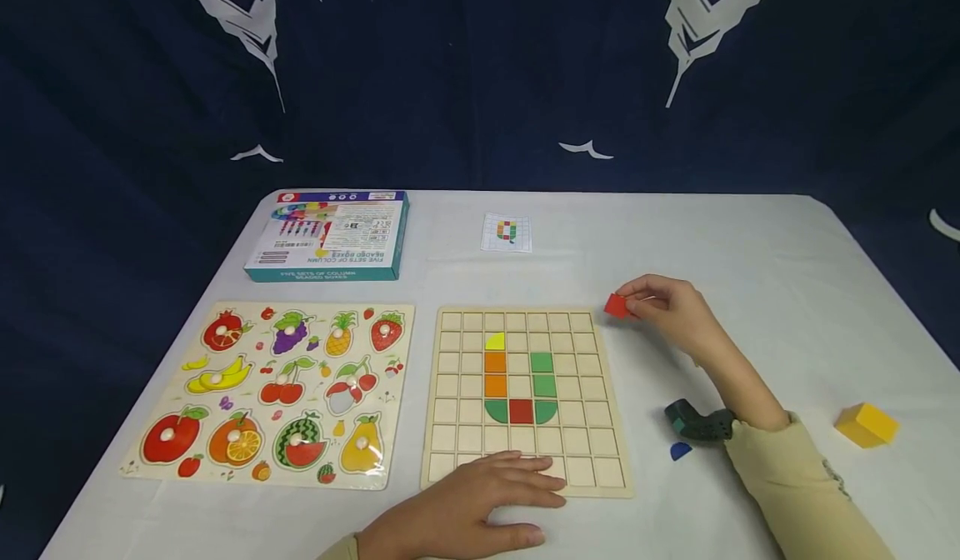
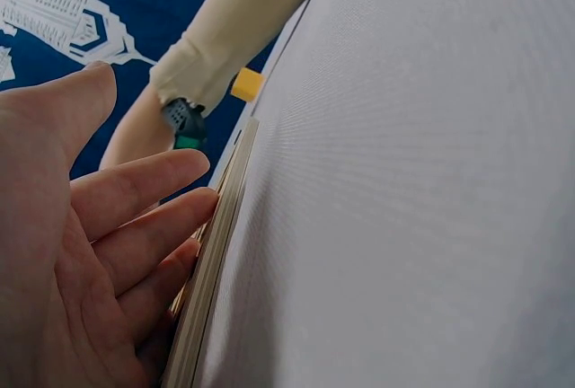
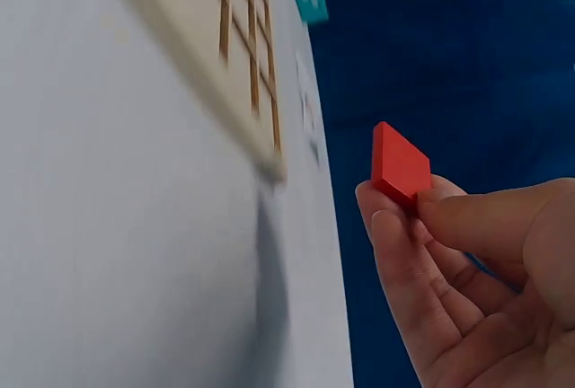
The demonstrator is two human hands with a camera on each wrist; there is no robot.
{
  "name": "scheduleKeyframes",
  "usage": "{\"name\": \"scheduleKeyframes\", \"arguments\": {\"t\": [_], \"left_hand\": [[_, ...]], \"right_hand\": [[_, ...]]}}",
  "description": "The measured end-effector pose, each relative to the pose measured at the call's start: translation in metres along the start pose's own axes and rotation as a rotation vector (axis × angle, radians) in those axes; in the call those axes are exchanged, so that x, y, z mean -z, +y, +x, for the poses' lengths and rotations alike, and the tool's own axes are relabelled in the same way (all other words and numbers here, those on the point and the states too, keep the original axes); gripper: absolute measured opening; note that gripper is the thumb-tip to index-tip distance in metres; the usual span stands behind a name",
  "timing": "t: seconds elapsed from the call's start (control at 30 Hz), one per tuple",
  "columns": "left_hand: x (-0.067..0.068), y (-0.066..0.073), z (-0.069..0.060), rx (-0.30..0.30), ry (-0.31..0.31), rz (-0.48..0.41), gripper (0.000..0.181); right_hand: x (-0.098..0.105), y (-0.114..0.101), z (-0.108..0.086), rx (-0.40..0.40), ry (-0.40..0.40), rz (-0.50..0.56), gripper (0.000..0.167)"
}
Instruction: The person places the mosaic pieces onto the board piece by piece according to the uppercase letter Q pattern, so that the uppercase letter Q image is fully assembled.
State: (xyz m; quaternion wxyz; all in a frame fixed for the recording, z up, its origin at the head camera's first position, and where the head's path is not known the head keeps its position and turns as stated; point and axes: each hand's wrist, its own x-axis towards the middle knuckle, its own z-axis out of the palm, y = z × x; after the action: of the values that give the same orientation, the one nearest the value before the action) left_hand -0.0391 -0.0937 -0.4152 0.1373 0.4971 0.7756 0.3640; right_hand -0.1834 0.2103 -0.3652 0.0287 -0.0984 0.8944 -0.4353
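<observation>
My right hand (image 1: 678, 314) pinches a red square tile (image 1: 617, 306) between thumb and fingers, just right of the wooden grid board's far right corner. In the right wrist view the red tile (image 3: 401, 168) stands out from the fingertips of the hand (image 3: 485, 271). My left hand (image 1: 480, 506) rests with spread fingers over the near edge of the grid board (image 1: 453, 439); the left wrist view shows its fingers (image 2: 148, 226) beside the board's edge (image 2: 211, 289). On the board lie a yellow piece (image 1: 495, 342), orange, green and dark red (image 1: 521, 412) tiles in a U shape.
A fruit puzzle board (image 1: 251, 393) lies left of the grid, with a box (image 1: 330, 239) behind it. A pattern card (image 1: 506, 232) lies beyond the grid. Right of it are a blue piece (image 1: 680, 451) near my right wrist and a yellow block (image 1: 866, 425).
</observation>
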Motion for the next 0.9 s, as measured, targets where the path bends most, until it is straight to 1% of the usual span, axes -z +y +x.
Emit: {"name": "scheduleKeyframes", "arguments": {"t": [0.17, 0.3, 0.47, 0.63, 0.77, 0.9], "left_hand": [[0.000, -0.001, 0.000, 0.007, -0.005, -0.017, 0.038], [0.000, -0.001, 0.000, 0.011, -0.008, -0.029, 0.038], [-0.001, -0.002, 0.001, 0.001, -0.005, -0.025, 0.037], [-0.001, -0.002, 0.002, 0.004, -0.015, -0.025, 0.037], [0.000, -0.001, 0.002, 0.005, -0.021, -0.032, 0.037], [0.000, -0.001, 0.002, 0.005, -0.025, -0.039, 0.037]], "right_hand": [[-0.025, -0.018, 0.011, 0.044, -0.045, 0.123, 0.017], [-0.049, -0.027, 0.020, 0.083, -0.077, 0.155, 0.013], [-0.076, -0.037, 0.026, 0.105, -0.161, 0.172, 0.009], [-0.090, -0.039, 0.030, 0.107, -0.187, 0.152, 0.007], [-0.094, -0.040, 0.030, 0.130, -0.201, 0.074, 0.009], [-0.096, -0.041, 0.030, 0.183, -0.213, 0.002, 0.010]]}}
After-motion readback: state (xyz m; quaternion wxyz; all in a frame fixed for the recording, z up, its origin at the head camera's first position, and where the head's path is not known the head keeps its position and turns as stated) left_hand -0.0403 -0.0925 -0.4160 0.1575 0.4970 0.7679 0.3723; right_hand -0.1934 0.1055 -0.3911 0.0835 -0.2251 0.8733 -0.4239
